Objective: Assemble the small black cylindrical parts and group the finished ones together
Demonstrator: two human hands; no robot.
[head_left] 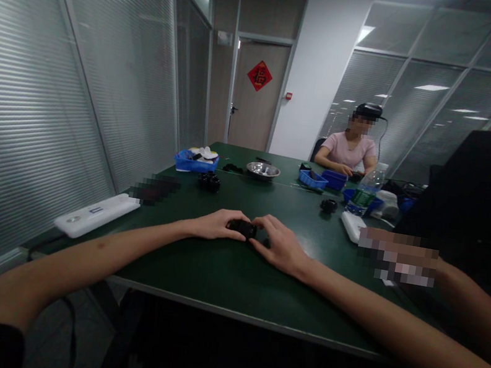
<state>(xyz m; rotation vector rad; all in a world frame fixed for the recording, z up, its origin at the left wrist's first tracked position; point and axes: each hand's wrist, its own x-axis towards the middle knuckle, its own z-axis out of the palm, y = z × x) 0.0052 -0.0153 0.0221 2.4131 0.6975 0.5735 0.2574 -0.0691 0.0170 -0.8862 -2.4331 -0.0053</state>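
On the green table [194,263], a small dark black part [242,229] lies between my two hands, low at the tabletop. My left hand [218,225] grips its left side, thumb in front and fingers behind. From the right, my right hand [281,246] curls its fingertips and thumb around the other end. The part's exact kind is too dark to make out. Beyond my left hand is a black clustered object [209,181], and a similar smaller black piece [329,206] sits farther right.
A metal bowl [262,171] stands at the back, with a filled blue basket [196,161] to its left and another blue basket [313,179] to its right. A water bottle [365,190] and a neighbour's arm [472,294] are at right. Another person [350,148] sits across.
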